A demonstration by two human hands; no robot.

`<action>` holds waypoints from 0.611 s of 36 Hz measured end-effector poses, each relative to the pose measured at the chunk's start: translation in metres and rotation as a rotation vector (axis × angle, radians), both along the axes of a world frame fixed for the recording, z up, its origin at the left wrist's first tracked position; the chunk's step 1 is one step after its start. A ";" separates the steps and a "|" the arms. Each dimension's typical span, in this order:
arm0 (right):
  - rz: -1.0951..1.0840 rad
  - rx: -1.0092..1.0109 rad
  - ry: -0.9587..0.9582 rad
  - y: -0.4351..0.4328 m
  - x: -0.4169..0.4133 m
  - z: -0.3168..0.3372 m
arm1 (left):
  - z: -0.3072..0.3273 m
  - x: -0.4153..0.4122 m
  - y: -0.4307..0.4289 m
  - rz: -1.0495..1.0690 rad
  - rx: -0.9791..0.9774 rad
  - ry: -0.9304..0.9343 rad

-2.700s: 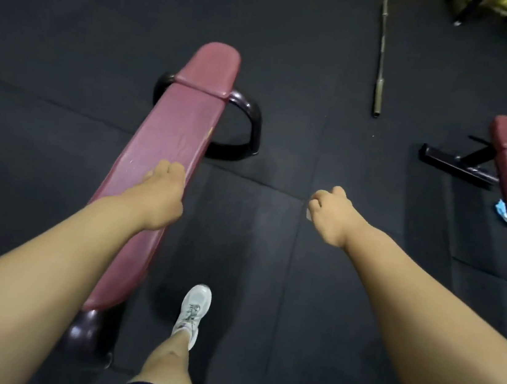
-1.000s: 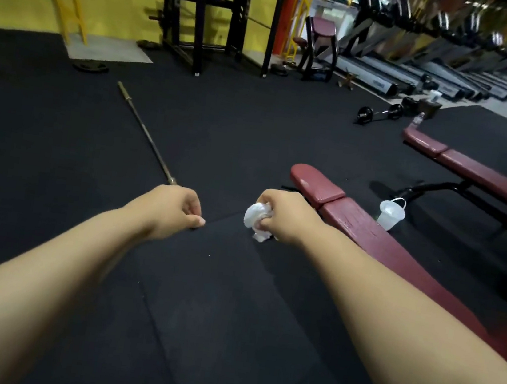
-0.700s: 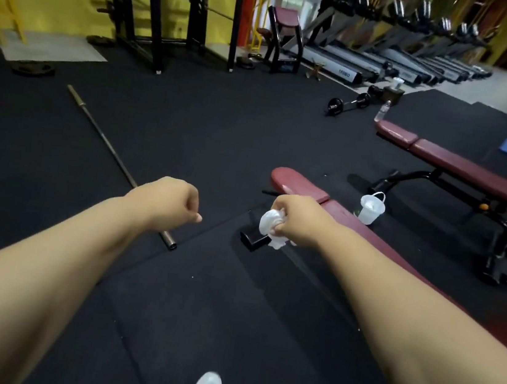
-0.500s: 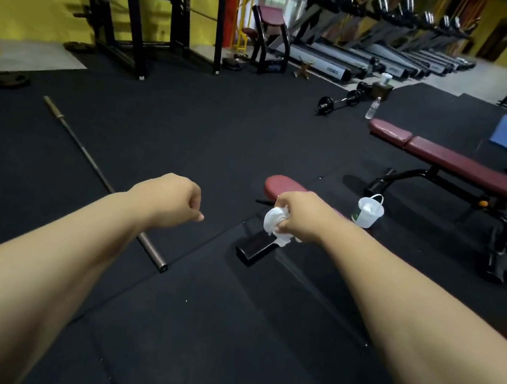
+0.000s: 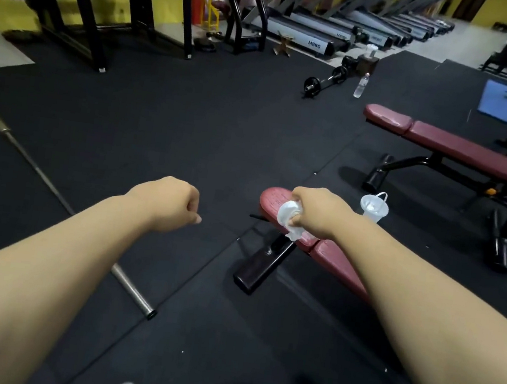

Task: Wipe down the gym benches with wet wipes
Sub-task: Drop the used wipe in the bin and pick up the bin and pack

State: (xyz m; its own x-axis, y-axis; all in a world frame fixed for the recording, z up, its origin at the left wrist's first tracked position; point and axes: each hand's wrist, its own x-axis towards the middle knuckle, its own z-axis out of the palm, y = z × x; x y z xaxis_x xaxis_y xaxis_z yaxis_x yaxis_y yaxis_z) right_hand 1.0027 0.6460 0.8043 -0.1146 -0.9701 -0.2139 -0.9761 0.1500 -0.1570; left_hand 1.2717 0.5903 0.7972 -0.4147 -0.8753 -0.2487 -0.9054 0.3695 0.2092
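Observation:
My right hand (image 5: 319, 211) grips a crumpled white wet wipe (image 5: 289, 217), held over the head end of a maroon padded bench (image 5: 332, 258) that runs toward the lower right under my forearm. My left hand (image 5: 168, 201) hangs in the air to the left, fingers curled into a fist with nothing in it. A second maroon bench (image 5: 454, 150) on a black frame stands farther back on the right.
A white plastic tub (image 5: 374, 207) with a handle sits on the floor beside the near bench. A steel barbell (image 5: 52, 191) lies across the black floor at left. A small loaded bar (image 5: 324, 82), a water bottle (image 5: 361, 85), a rack and treadmills line the back.
I have turned away from the first bench and walked toward this one. My right hand now carries the wipe in plain view, and the near bench has come closer beneath it.

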 end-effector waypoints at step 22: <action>-0.385 0.016 -0.025 -0.257 -0.009 -0.040 | -0.030 -0.028 -0.356 -0.407 0.042 -0.104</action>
